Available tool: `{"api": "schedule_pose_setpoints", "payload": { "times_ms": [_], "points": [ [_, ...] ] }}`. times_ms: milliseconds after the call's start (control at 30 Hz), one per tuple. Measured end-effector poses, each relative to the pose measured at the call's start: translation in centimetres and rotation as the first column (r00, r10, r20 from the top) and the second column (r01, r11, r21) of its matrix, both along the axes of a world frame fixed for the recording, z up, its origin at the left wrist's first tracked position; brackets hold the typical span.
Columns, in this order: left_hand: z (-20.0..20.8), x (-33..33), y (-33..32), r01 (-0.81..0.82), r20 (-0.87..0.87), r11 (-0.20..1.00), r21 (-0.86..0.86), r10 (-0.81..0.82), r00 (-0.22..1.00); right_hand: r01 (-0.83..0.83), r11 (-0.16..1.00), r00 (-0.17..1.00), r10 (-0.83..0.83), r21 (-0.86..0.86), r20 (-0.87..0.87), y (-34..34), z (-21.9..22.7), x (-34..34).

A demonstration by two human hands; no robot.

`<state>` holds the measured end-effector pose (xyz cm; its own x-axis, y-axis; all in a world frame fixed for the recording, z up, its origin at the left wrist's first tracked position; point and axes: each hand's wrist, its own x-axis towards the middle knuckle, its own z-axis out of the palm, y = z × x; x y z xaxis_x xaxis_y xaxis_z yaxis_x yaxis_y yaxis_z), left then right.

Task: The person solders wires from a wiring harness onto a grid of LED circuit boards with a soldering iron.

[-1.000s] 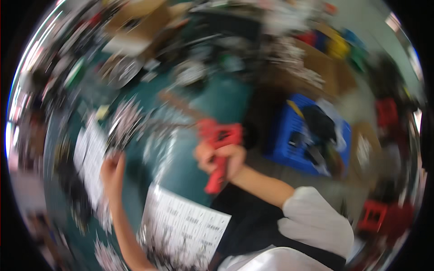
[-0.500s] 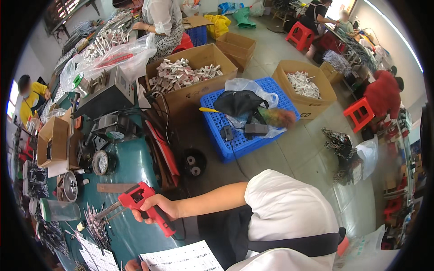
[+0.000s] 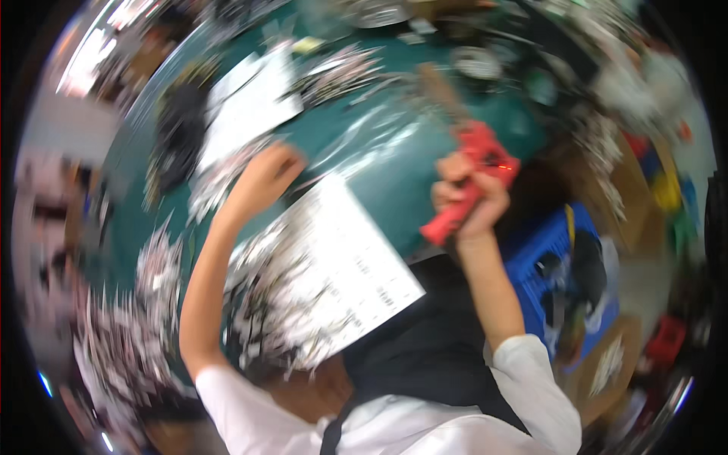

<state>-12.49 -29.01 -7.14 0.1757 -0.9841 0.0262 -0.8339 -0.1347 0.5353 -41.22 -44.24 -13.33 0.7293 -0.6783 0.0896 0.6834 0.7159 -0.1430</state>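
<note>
My right hand (image 3: 476, 199) is closed round the grip of a red soldering gun (image 3: 478, 148), whose tip points away over the green tabletop (image 3: 394, 163). Further left, my left hand (image 3: 269, 178) is closed over the table, blurred by motion. A thin reddish strand shows beside its fingers, and what they hold is hidden. Just below this hand lies a white printed sheet (image 3: 371, 277). A large bundle of thin wires (image 3: 280, 303) covers its left part. Another white sheet (image 3: 246, 114) lies beyond my left hand, with more wires (image 3: 227, 178) at its near end.
A bunch of wires (image 3: 345, 72) lies farther back, near a rusty flat bar (image 3: 441, 89) and a round tin (image 3: 478, 62). Dark cables (image 3: 182, 125) and heaped wires (image 3: 129, 334) are at the left. A blue crate (image 3: 519, 265) stands at the right beside cardboard boxes (image 3: 614, 356).
The view has swung left and down onto the table, smearing the picture. My left hand and forearm have come fully into sight. The soldering gun remains in my right hand.
</note>
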Motion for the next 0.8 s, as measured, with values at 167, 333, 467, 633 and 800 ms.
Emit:
{"api": "schedule_pose_setpoints", "payload": {
  "times_ms": [167, 333, 467, 633, 800],
  "points": [
    [-0.2, -1.7, 0.9, -0.074, -0.061, 0.997, 0.000, 0.073, 0.995, -0.052, 0.994, 0.985, 0.067, -0.094, 0.157, 0.1, 0.7, 0.2],
    [-2.0, -2.4, -0.3, -0.069, 0.042, 0.996, 0.054, 0.067, 0.997, -0.050, 0.988, 0.986, 0.072, -0.147, 0.148, -0.3, -0.1, 0.2],
    [-1.9, -2.1, -0.6, -0.013, 0.413, 1.000, 0.017, 0.004, 0.911, -0.079, 0.984, 0.991, 0.095, -0.158, 0.098, -0.1, 0.3, -0.3],
    [0.3, -5.1, 4.8, -0.228, 0.126, 0.953, -0.199, 0.256, 0.958, -0.165, 0.870, 0.960, 0.032, -0.465, -0.280, 2.2, 2.4, -4.3],
    [1.6, -11.8, 11.4, -0.380, -0.205, 0.925, -0.020, 0.368, 0.907, -0.300, 0.686, 0.888, -0.053, -0.663, -0.457, 6.8, 2.4, -8.1]
  ]
}}
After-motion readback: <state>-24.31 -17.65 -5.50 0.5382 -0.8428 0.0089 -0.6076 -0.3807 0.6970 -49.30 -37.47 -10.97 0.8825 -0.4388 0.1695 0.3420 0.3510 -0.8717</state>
